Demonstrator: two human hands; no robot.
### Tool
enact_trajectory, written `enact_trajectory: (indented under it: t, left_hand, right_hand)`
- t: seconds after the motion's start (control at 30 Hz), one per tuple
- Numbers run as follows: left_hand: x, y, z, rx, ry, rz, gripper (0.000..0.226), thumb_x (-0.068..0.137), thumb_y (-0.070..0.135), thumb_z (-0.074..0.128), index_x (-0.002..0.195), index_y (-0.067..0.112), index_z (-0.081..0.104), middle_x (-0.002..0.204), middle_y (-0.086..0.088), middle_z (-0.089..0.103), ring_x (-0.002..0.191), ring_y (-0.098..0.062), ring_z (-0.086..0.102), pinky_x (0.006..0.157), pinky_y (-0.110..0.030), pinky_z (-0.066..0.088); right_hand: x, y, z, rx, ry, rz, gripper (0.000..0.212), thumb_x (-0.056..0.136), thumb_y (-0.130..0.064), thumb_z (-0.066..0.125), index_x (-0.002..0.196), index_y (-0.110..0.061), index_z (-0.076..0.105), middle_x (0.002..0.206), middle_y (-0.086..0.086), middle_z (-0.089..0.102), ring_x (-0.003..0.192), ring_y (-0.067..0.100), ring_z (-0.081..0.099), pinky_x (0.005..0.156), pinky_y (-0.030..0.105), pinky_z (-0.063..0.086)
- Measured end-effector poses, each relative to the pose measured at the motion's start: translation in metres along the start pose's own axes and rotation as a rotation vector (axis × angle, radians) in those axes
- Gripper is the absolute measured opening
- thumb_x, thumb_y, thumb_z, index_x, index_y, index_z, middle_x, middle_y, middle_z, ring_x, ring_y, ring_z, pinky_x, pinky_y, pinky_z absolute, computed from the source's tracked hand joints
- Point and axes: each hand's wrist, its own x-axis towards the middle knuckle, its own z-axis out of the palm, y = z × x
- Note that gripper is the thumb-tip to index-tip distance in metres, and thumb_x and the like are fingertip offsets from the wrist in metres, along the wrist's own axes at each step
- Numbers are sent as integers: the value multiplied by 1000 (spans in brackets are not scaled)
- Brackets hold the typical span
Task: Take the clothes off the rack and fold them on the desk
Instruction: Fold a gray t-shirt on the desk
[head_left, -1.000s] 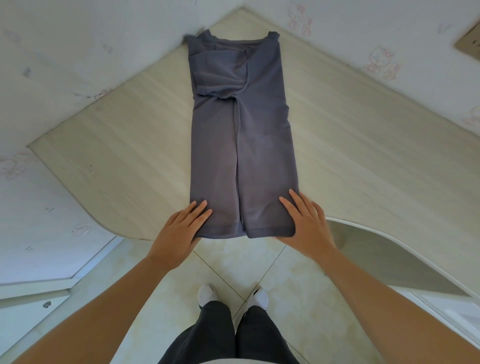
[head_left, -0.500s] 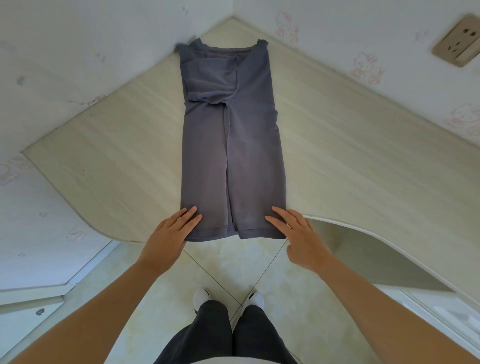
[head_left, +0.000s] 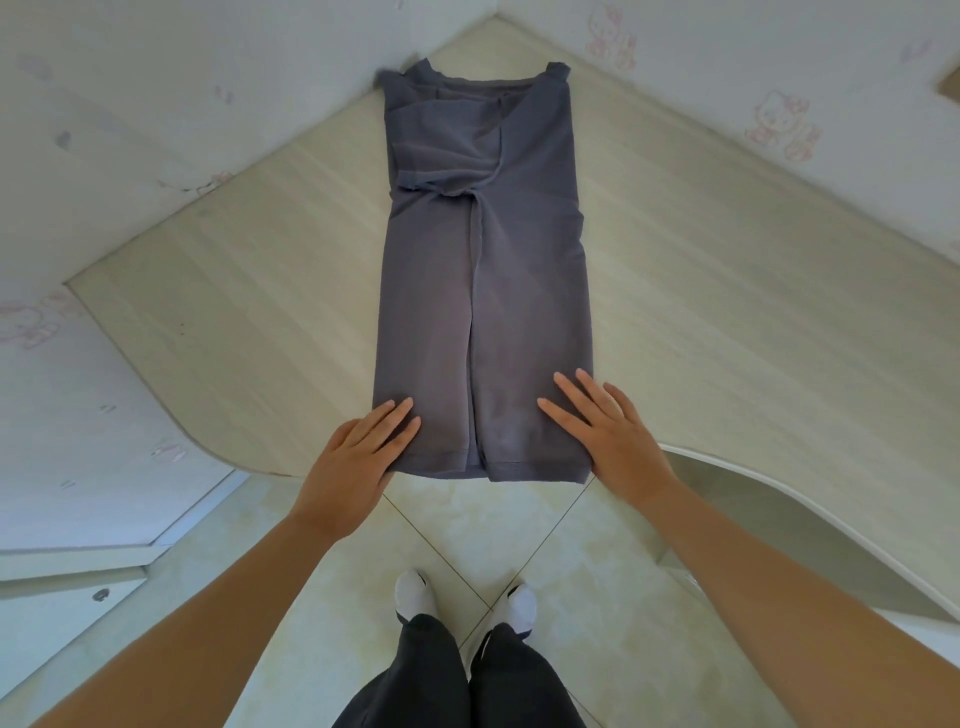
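A grey-blue shirt (head_left: 483, 270) lies on the pale wooden desk (head_left: 249, 291), folded lengthwise into a long narrow strip. Its collar end reaches the far corner and its hem hangs slightly past the desk's near edge. My left hand (head_left: 358, 457) rests flat on the hem's left corner, fingers apart and extended. My right hand (head_left: 608, 436) lies flat on the hem's right corner, fingers spread. Neither hand pinches the fabric.
The desk fits into a room corner, with white walls (head_left: 156, 93) bearing pink cartoon stickers to the left and right. Its near edge curves inward in front of me. A tiled floor (head_left: 467, 530) and my feet in white socks lie below. No clothes rack is in view.
Both hands slid forward a little onto the shirt's hem corners, the right one reaching further onto the fabric than half a second ago. The shirt itself has not shifted on the desk.
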Motion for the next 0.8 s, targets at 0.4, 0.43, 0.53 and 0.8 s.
enact_trajectory:
  t: [0.4,0.43,0.53,0.8]
  left_hand:
    - [3,16,-54,-581,-342,-251,32,96,46,43,115,34,66,109,20,66,103,-5,60,96,-27,43]
    - [9,13,-62,-673,-416,-317,23,97,41,48,104,31,67,91,14,68,84,-9,62,82,-30,48]
    - [37,10,-98,-805,-564,-371,30,98,35,51,90,11,66,71,4,60,64,-11,52,64,-26,37]
    - [119,-26,-169,-1305,-853,-402,50,76,41,72,115,9,65,113,-3,71,107,-17,66,87,-25,51]
  right_hand:
    - [-35,-13,-27,727,-87,222,58,77,-11,49,126,-42,56,136,-16,50,131,3,38,116,38,16]
    - [-33,-12,-31,802,-96,291,50,80,-8,51,121,-33,63,126,-14,57,124,2,45,116,41,21]
    - [-15,-4,-65,866,-225,401,9,83,-15,63,81,-7,68,76,3,65,78,14,60,88,43,42]
    - [50,43,-151,1438,-587,408,32,83,-29,70,106,-6,69,103,2,73,99,17,67,89,29,47]
